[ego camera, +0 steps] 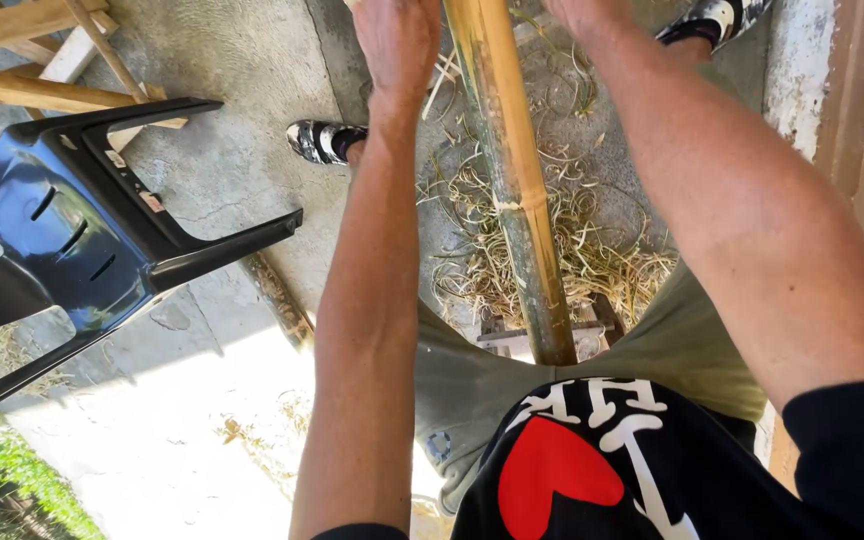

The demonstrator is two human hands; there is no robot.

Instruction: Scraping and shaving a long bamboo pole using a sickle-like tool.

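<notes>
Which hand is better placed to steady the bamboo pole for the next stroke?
Probably the left hand: it lies right beside the bamboo pole, and most of it is in view. The right hand sits on the pole's other side, mostly cut off by the frame's top edge, so its grip cannot be judged.

Both hands' fingers, bamboo pole [512, 170] top cut off.

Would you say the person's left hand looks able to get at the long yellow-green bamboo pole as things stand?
Probably yes: the left hand hangs right beside the long yellow-green bamboo pole, with nothing visible between them.
</notes>
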